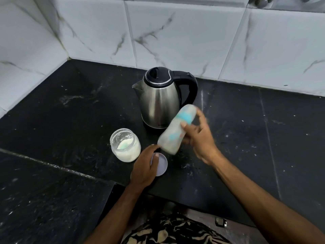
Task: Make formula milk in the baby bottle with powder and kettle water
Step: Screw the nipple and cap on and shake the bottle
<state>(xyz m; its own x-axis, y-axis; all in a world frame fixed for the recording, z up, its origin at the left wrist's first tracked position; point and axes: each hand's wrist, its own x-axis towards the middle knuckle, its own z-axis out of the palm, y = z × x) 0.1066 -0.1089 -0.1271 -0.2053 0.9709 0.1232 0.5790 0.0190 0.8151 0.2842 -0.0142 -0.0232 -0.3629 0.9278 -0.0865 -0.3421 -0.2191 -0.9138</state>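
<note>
- Light was soft and even, moderately dim, its source unseen.
- The white marble-veined wall tiles (pixel 184 36) at twelve o'clock were brightest.
- The black speckled stone counter (pixel 61 120) stayed dark, with faint sheen.
- The brushed steel kettle with black lid (pixel 159 101) carried pale vertical glare streaks.
- The milky baby bottle with turquoise markings (pixel 175 129) and the right hand (pixel 200 138) were motion-blurred.
- Tile lines bowed toward the edges, showing wide-angle distortion.

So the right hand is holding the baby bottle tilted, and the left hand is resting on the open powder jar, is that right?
Not quite. In the head view the left hand rests on the round pale lilac lid lying on the black counter, beside the open glass powder jar, not on the jar. The right hand does hold the blurred, tilted clear baby bottle with turquoise markings.
</note>
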